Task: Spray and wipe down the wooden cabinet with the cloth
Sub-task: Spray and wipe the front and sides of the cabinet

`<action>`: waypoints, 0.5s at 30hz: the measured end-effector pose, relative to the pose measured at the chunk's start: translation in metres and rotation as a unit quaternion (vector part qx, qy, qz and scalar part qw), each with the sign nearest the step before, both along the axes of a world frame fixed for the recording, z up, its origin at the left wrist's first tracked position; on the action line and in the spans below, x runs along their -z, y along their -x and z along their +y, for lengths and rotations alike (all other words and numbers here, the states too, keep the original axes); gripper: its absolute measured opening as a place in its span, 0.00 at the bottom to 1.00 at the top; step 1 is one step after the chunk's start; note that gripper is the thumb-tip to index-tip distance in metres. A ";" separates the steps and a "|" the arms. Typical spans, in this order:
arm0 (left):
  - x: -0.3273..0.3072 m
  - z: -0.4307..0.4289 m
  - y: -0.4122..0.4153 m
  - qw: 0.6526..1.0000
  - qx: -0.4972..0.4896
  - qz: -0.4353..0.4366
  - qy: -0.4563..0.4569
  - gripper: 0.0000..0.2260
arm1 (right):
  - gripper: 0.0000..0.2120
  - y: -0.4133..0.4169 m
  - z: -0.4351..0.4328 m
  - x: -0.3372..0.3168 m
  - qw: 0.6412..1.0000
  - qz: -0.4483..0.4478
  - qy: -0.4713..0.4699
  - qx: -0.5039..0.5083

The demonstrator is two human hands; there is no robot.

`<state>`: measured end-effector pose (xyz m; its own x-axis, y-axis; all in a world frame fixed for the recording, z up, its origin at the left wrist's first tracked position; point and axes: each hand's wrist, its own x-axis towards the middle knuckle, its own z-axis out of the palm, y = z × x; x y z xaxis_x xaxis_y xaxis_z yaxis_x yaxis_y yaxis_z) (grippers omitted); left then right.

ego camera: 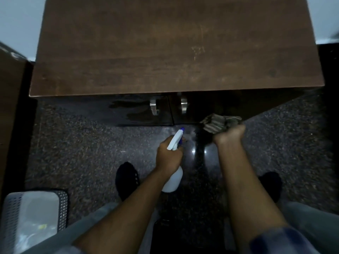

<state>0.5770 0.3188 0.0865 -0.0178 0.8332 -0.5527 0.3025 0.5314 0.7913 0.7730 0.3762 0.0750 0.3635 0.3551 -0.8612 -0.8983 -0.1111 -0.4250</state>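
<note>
Gripping spray bottle point(173, 162) left hand point(169, 154); right hand point(229, 134) clutches cloth point(220, 122), seemingly against cabinet point(165, 52).

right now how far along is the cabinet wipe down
Partway. Wet streaks on the left door suggest it was sprayed. In hand: left hand holds the spray bottle aimed at the cabinet; right hand presses the cloth to the right door. The streaks still need wiping; the top shows smudges.

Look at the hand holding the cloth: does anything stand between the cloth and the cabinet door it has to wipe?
Nothing visible does. The right hand holds the cloth right at the lower part of the right cabinet door. The spray bottle, in the left hand, sits lower left, out of the way.
</note>
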 end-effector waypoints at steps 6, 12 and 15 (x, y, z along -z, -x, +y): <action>0.028 0.019 -0.022 0.998 0.009 -0.015 0.062 0.25 | 0.28 -0.037 -0.008 0.005 0.998 -0.065 0.011 -0.015; 0.035 0.026 -0.019 0.999 0.018 -0.018 0.044 0.26 | 0.25 -0.003 0.009 0.012 0.998 -0.038 0.014 -0.049; 0.034 0.023 -0.007 1.000 0.023 -0.007 -0.005 0.28 | 0.27 0.057 0.027 0.016 0.993 -0.020 0.029 -0.109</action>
<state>0.5843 0.3414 0.0524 0.0271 0.8379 -0.5451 0.3155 0.5102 0.8001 0.7163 0.4035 0.0593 0.3179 0.3796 -0.8688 -0.8330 -0.3259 -0.4472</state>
